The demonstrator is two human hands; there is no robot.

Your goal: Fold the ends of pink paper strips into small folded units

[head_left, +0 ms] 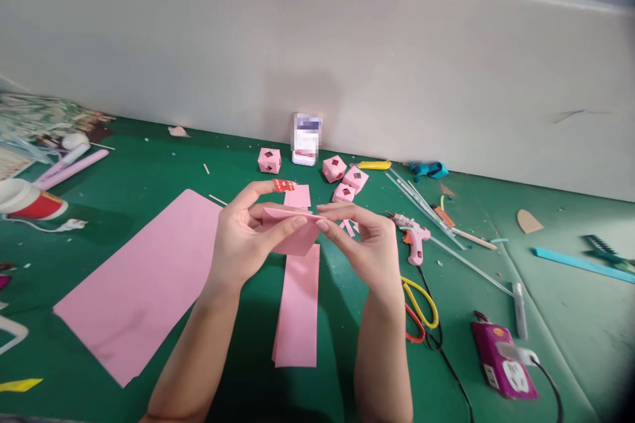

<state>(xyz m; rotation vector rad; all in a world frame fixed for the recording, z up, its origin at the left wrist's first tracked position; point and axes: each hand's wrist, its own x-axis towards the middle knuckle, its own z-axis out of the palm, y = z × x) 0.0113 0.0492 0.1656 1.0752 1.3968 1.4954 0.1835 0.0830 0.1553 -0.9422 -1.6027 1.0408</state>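
Observation:
Between my two hands a folded piece of pink paper is held above the table. My left hand grips its left part between thumb and fingers, and a red wrapping sits on one raised fingertip. My right hand pinches the paper's upper right corner with thumb and forefinger. Under the hands lie pink paper strips, and a small pink paper square shows just behind. Farther back stand a pink paper ball with cut-out holes and several more like it, such as one paper ball on the right.
A large pink sheet covers the left side. On the right lie a pink glue gun, yellow-and-red-handled scissors, glue sticks and a purple power socket. A phone leans on the back panel; a white-and-red cup lies left.

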